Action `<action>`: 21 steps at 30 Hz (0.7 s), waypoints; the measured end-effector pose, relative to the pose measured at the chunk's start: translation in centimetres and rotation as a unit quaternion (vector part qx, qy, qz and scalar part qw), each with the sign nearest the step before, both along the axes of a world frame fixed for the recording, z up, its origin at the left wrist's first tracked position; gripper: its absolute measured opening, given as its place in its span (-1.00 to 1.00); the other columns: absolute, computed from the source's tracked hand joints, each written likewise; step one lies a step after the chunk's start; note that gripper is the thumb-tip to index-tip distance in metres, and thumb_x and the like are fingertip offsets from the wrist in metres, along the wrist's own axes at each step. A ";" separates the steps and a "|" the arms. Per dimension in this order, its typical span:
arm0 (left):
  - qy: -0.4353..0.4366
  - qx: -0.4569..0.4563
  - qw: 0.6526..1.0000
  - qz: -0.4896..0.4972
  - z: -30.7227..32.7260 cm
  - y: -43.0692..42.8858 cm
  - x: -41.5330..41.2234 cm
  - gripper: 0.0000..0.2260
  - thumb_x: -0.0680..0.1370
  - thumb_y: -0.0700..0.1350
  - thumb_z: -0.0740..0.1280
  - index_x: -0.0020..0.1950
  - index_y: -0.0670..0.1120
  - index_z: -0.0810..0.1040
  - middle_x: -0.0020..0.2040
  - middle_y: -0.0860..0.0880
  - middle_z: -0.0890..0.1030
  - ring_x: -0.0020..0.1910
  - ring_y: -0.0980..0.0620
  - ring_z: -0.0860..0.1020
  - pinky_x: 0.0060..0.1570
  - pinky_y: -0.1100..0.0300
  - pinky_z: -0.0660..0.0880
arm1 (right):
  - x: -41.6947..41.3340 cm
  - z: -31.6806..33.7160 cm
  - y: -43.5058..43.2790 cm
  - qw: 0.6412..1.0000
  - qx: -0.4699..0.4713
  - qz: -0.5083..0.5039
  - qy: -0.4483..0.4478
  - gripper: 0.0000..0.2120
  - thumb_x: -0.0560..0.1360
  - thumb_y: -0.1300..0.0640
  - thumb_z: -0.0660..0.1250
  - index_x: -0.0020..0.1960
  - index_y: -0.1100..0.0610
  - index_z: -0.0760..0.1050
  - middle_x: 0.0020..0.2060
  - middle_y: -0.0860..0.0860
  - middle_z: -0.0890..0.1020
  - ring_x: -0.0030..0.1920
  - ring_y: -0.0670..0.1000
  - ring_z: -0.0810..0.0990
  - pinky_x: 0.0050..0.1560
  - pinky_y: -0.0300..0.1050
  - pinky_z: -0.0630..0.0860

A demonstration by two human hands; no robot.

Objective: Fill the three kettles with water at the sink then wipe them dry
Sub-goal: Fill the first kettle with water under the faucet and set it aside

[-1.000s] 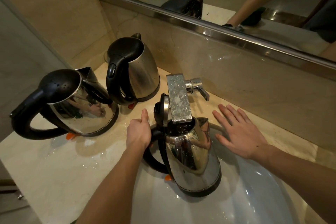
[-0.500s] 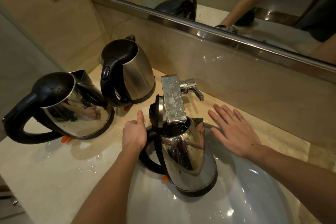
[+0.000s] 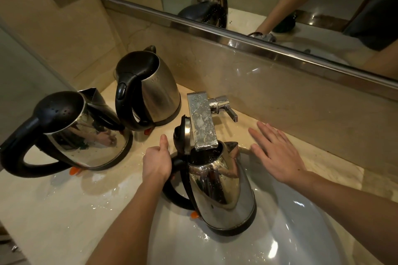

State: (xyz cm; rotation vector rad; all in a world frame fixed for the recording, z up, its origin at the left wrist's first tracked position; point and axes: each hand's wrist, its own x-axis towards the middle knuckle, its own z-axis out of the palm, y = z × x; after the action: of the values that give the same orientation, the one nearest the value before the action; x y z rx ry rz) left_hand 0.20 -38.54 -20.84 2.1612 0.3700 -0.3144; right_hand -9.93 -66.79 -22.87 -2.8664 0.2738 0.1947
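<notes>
My left hand (image 3: pixel 157 163) grips the handle of the open kettle (image 3: pixel 221 191), in the sink (image 3: pixel 301 232) under the tap (image 3: pixel 202 127); my gripping fingers are hidden. Right hand (image 3: pixel 277 157): fingers (image 3: pixel 265 133) spread flat on the tabletop (image 3: pixel 323 168).

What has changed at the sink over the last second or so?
Nothing in the scene visibly moved; only the camera view drifted a little. The left hand still grips the handle of the open kettle under the faucet, the right hand stays flat on the counter, and the near kettle and far kettle stand where they were.
</notes>
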 end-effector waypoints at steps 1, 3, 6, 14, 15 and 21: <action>-0.001 -0.001 1.000 -0.001 0.1 0.0 0.0 -0.48 0.67 0.20 0.01 -0.29 -0.16 0.35 -0.32 -0.16 0.47 -0.29 -0.09 0.48 -0.16 0.04 0.40 | 0.1 0.1 0.0 1.000 0.003 -0.003 0.000 -0.31 0.50 -0.34 -0.36 0.57 -0.19 0.00 0.58 -0.13 -0.04 0.56 -0.10 -0.11 0.52 -0.12 -0.18; -0.004 0.002 1.000 -0.002 0.1 0.0 -0.1 -0.48 0.68 0.19 0.01 -0.29 -0.16 0.34 -0.33 -0.15 0.46 -0.31 -0.07 0.47 -0.21 0.08 0.37 | 0.4 0.3 0.0 1.000 -0.001 -0.005 -0.003 -0.31 0.51 -0.33 -0.34 0.56 -0.17 0.08 0.58 -0.11 0.05 0.56 -0.06 -0.02 0.51 -0.10 -0.10; -0.004 0.009 1.000 -0.004 0.0 0.0 -0.1 -0.48 0.68 0.19 0.00 -0.29 -0.16 0.34 -0.33 -0.16 0.45 -0.30 -0.08 0.46 -0.23 0.08 0.35 | 0.8 0.6 -0.1 1.000 -0.019 -0.005 -0.022 -0.33 0.53 -0.31 -0.30 0.52 -0.15 0.21 0.54 -0.08 0.20 0.51 -0.01 0.13 0.47 -0.04 0.08; 0.000 0.007 1.000 0.001 0.1 -0.1 0.0 -0.49 0.68 0.18 0.01 -0.28 -0.16 0.35 -0.32 -0.15 0.44 -0.31 -0.06 0.44 -0.23 0.08 0.36 | 1.2 0.4 -0.1 0.998 -0.053 -0.014 -0.036 -0.43 0.55 -0.27 -0.18 0.42 -0.15 0.33 0.46 -0.07 0.32 0.42 -0.01 0.22 0.33 0.01 0.20; -0.002 0.006 1.000 0.001 0.1 -0.1 0.0 -0.49 0.68 0.18 0.01 -0.29 -0.16 0.35 -0.33 -0.14 0.43 -0.32 -0.06 0.43 -0.23 0.08 0.35 | 1.3 0.3 -0.1 0.998 -0.056 -0.015 -0.035 -0.43 0.55 -0.27 -0.18 0.42 -0.15 0.33 0.46 -0.07 0.32 0.41 0.00 0.22 0.33 0.01 0.20; 0.002 0.005 1.000 0.001 -0.1 -0.1 0.0 -0.49 0.68 0.19 0.01 -0.28 -0.15 0.35 -0.33 -0.14 0.45 -0.30 -0.06 0.46 -0.18 0.08 0.35 | 1.3 0.3 0.0 0.996 -0.079 -0.014 -0.026 -0.45 0.56 -0.26 -0.19 0.42 -0.16 0.31 0.46 -0.07 0.31 0.40 0.01 0.23 0.30 0.02 0.21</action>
State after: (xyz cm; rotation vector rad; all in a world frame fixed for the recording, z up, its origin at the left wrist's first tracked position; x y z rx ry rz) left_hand 0.20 -38.67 -20.96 2.1705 0.3774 -0.3149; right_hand -8.60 -66.76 -22.57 -3.0170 0.3319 0.0956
